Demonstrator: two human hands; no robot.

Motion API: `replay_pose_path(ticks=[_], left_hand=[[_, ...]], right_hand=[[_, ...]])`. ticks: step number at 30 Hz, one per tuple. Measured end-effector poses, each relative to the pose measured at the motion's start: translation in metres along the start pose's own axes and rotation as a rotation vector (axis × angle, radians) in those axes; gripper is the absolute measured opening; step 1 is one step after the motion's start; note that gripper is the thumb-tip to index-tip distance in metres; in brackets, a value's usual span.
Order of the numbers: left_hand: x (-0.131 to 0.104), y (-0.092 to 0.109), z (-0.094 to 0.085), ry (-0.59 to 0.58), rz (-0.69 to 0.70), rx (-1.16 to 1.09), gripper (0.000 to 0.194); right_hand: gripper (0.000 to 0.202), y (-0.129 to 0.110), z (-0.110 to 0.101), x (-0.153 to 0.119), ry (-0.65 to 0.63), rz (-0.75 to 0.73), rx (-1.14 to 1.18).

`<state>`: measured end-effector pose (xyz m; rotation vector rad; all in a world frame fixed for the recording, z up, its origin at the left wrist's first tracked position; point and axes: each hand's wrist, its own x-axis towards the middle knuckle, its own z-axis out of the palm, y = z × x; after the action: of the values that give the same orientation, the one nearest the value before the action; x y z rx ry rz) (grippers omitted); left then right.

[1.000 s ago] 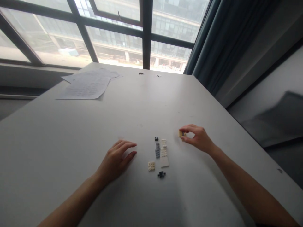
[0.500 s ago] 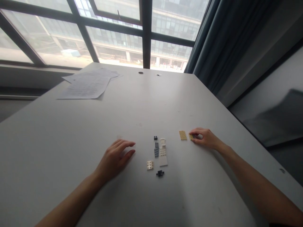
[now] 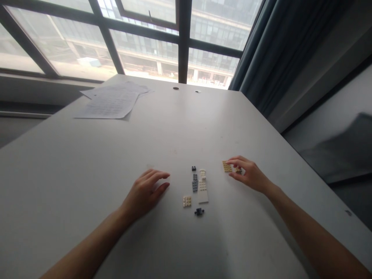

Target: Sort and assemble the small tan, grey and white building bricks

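Note:
My left hand (image 3: 147, 190) rests on the white table, thumb and fingers apart, holding nothing. To its right lies a cream studded plate (image 3: 187, 201). My right hand (image 3: 247, 172) hovers around two tan building pieces, its thumb and fingers parted. Its fingertips are at the right edge of a tan studded plate (image 3: 226, 167); whether they touch it I cannot tell. A smaller tan piece (image 3: 238, 170) shows between thumb and fingers, partly hidden by the hand. Between my hands stand a small black brick (image 3: 193, 168), grey studded pieces (image 3: 195, 186) and white pieces (image 3: 202, 186).
A dark piece with side pegs (image 3: 199, 211) lies nearest me among the bricks. Printed papers (image 3: 112, 102) spread over the far left of the table (image 3: 174, 131). Two round holes sit near its back edge, below the window. A dark curtain (image 3: 261, 58) hangs at the right.
My right hand has let go of the small tan piece and moved left toward the larger tan plate. My left hand keeps its pose. The view has shifted slightly.

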<state>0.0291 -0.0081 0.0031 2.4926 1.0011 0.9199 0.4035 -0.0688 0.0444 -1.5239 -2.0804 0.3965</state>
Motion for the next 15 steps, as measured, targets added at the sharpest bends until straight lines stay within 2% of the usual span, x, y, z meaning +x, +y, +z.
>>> replay_pose_path(ticks=[4, 8, 11, 15], left_hand=[[0.0, 0.0, -0.001, 0.005, -0.003, -0.006, 0.018], [0.0, 0.003, -0.002, 0.012, 0.009, 0.003, 0.017], [0.001, 0.004, -0.001, 0.009, 0.011, 0.006, 0.017], [0.001, 0.005, -0.001, -0.011, 0.009, 0.0, 0.017]], right_hand=[[0.019, -0.044, 0.03, 0.005, -0.056, -0.087, 0.033], [0.021, -0.082, 0.063, 0.006, -0.142, -0.199, 0.036], [0.02, -0.101, 0.08, 0.009, -0.226, -0.252, -0.027], [0.013, -0.111, 0.088, 0.015, -0.298, -0.286, -0.111]])
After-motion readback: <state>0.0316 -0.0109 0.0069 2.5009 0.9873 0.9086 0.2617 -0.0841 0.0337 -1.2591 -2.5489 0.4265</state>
